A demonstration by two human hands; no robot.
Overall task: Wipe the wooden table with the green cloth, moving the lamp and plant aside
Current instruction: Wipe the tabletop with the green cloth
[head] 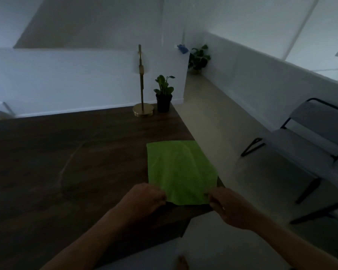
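Two hands in view, both on the one cloth [180,170]. Left hand [144,199]: forearm comes in from the lower left, knuckles up, fingers curled, gripping the cloth's near-left corner. Right hand [230,207]: forearm comes in from the lower right, fingers and thumb closed in a pinch on the near-right corner. A small bright glint shows on one right finger; cannot tell what it is.

Cloth: green, spread flat on the table [66,162] near its near-right corner. Its right side reaches the table's right edge. The near edge, between the hands, sits slightly raised, with shadow beneath it.

One table, dark wood.

One lamp [142,84]: brass, upright, round base at the table's far-right corner.

Two plants. Plant [164,94]: dark pot, upright, just beside the lamp's base on its right, at the same corner and well apart from the cloth. Far plant [199,58]: beyond the table, by the wall [66,75].

One chair [310,137]: grey, dark frame, right of the table.

One blue object [182,48] near the far plant, too blurred to identify.

Light is dim and detail soft, so any lettering is unreadable.
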